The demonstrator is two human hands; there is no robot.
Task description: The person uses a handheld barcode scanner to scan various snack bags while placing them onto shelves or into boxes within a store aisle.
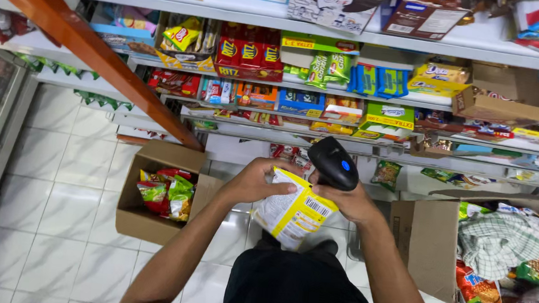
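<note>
The left hand gripped one glossy yellow-and-white snack packet at chest height; the right hand clasped one black plastic barcode scanner just above it, between two cardboard boxes.

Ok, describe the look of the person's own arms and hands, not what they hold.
Both forearms are bare, with no sleeves in view. The left hand and right hand wear no gloves. No watch, ring or bracelet shows. Black clothing covers the body below the arms.
</note>
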